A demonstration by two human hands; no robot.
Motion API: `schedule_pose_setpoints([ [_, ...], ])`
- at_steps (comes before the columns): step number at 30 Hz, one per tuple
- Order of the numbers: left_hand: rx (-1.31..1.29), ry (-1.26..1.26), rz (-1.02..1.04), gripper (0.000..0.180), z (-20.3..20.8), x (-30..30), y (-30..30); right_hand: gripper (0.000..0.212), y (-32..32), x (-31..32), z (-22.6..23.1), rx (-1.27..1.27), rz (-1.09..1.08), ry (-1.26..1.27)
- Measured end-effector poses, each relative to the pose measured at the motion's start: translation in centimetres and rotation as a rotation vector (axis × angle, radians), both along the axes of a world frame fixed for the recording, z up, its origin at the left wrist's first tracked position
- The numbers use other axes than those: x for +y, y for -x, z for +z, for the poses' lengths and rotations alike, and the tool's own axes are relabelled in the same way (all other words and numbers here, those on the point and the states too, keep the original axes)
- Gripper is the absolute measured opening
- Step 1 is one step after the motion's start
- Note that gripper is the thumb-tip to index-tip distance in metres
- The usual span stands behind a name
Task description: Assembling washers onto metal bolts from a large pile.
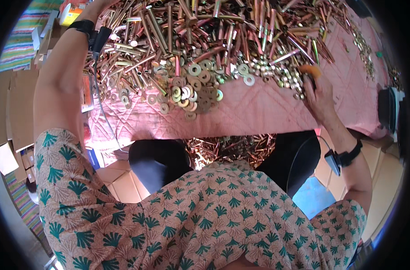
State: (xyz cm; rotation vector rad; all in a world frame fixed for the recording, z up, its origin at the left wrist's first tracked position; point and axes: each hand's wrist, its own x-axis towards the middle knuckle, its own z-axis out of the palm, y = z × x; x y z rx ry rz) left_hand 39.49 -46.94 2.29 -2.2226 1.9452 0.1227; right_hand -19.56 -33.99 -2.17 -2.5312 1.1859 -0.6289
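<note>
Across the far part of a table covered with a pink quilted cloth (pixel 259 110) lies a big heap of brass-coloured metal tubes and bolts (pixel 171 29). Flat round washers (pixel 194 84) are piled at its near middle edge. To their right spreads a band of small shiny nuts (pixel 283 74). My right hand (pixel 322 95) is at the right end of the nuts, fingers curled, by a curved orange thing (pixel 310 70) whose kind I cannot make out. My left hand (pixel 100 5) reaches to the heap's far left; the top edge cuts off its fingers.
Below the table edge, between my knees, more metal pieces (pixel 227 150) lie in a pile. Cardboard boxes (pixel 24 108) stand at the left. A cable (pixel 103 112) hangs from my left wrist device. A dark object (pixel 387 108) sits at the table's right edge.
</note>
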Motion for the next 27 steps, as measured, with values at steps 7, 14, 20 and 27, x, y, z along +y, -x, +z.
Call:
schedule_pose_setpoints([
  [7, 0.022, 0.178, -0.006, 0.047, -0.8, 1.5, 0.0, 0.017, -0.1, -0.2, -0.9, -0.096, 0.016, 0.017],
  [14, 0.196, 0.380, -0.095, 0.046, -0.1, 6.6, 1.2, 0.018, 0.2, -0.1, -1.0, -0.131, 0.016, 0.042],
  [20, 0.485, 0.503, -0.020, 0.057, 1.6, 12.4, 5.8, 0.021, 0.8, -1.2, -2.8, -0.117, 0.000, 0.106],
  [27, 0.037, 0.643, 0.012, 0.042, -1.3, 19.8, 10.9, 0.019, 0.6, -1.8, -3.6, -0.145, 0.046, 0.181],
])
